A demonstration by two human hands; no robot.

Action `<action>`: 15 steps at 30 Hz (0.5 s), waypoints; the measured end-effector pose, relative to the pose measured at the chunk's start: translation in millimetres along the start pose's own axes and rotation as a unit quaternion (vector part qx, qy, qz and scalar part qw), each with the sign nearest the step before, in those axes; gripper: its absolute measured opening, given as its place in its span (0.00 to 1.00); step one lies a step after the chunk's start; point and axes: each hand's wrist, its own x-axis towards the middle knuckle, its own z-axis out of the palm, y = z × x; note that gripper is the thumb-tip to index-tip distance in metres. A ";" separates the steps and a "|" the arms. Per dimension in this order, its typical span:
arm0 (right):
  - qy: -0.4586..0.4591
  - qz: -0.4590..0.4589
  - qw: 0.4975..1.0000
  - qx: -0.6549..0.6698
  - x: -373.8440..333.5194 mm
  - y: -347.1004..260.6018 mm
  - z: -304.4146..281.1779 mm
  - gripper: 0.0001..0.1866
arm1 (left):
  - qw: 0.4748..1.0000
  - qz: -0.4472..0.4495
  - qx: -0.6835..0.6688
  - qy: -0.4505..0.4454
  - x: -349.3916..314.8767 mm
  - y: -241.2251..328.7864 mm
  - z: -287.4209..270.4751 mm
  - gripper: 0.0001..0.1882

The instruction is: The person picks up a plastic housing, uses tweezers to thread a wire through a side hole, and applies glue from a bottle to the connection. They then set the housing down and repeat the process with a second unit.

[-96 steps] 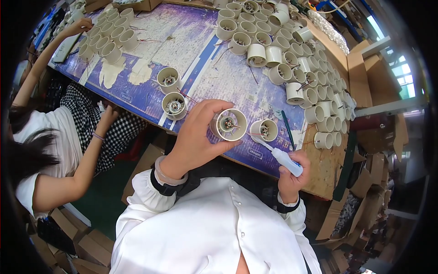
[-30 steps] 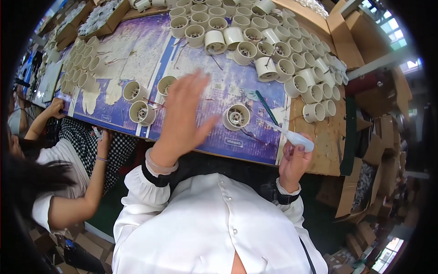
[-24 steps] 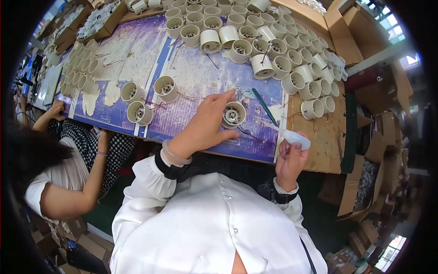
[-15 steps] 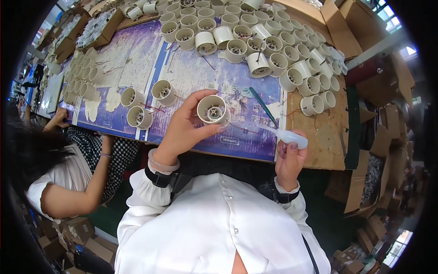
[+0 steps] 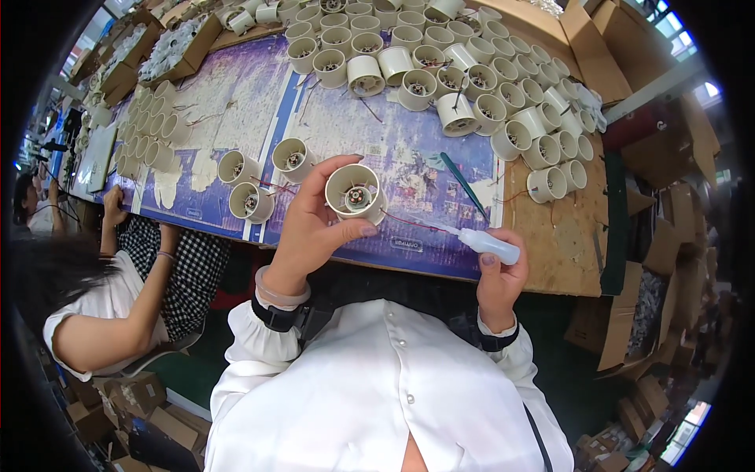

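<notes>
My left hand (image 5: pixel 307 232) holds a cream plastic cup-shaped housing (image 5: pixel 354 175), its fingers and thumb around the side and the open top facing up. Inside it sits a small round motor (image 5: pixel 356 197), and thin red wires (image 5: pixel 417 223) trail out to the right. In my right hand (image 5: pixel 502 283) is a translucent squeeze bottle (image 5: pixel 489 245) with pale liquid, tilted so its thin nozzle points left toward the housing, apart from it. Dark green tweezers (image 5: pixel 462 185) lie on the table beyond the bottle. Three similar housings (image 5: pixel 292 160) stand left of my left hand.
Many more housings (image 5: pixel 414 89) crowd the far side of the worn purple table (image 5: pixel 228 102). Another group (image 5: pixel 149 130) stands at the left. A person (image 5: pixel 118 307) sits there at the table edge. Cardboard boxes (image 5: pixel 621 315) stand at the right, and others lie on the floor at lower left.
My left hand and the housing have shifted a little to the left over the table. My right hand has brought the bottle slightly left too. The seated person's head has moved a little.
</notes>
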 end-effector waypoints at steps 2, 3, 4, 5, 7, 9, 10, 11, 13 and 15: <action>-0.008 -0.002 1.000 -0.001 -0.3 0.3 -0.2 0.15 | 1.000 0.005 0.002 0.002 0.1 0.8 1.0 0.40; -0.010 -0.003 1.000 0.003 -0.1 0.4 0.2 0.15 | 1.000 0.008 0.003 0.003 0.1 0.8 1.5 0.40; -0.012 -0.003 1.000 0.006 0.1 0.3 0.8 0.15 | 1.000 0.008 0.003 0.003 0.0 0.6 1.8 0.40; -0.015 -0.004 1.000 0.010 0.4 0.3 1.4 0.15 | 1.000 0.009 0.014 0.004 -0.2 0.3 2.1 0.40; -0.008 -0.008 1.000 0.001 1.9 -0.4 4.4 0.15 | 0.999 0.010 0.036 0.005 -0.6 0.0 2.6 0.40; 0.006 -0.017 1.000 -0.017 2.9 -1.0 6.7 0.17 | 0.999 0.011 0.038 0.007 -1.0 -1.1 2.8 0.40; 0.006 -0.017 1.000 -0.017 2.4 -0.9 5.8 0.17 | 0.999 0.013 0.041 0.009 -1.2 -1.9 2.9 0.40; 0.001 -0.012 1.000 -0.006 1.5 -0.7 4.1 0.16 | 0.999 0.014 0.044 0.010 -1.3 -2.2 3.0 0.40; -0.009 -0.003 1.000 0.015 0.2 0.0 1.6 0.14 | 0.999 0.012 0.041 0.011 -1.6 -2.3 3.0 0.40; -0.008 -0.003 1.000 0.012 0.0 0.0 1.6 0.14 | 0.999 0.007 0.036 0.012 -1.8 -2.1 3.2 0.40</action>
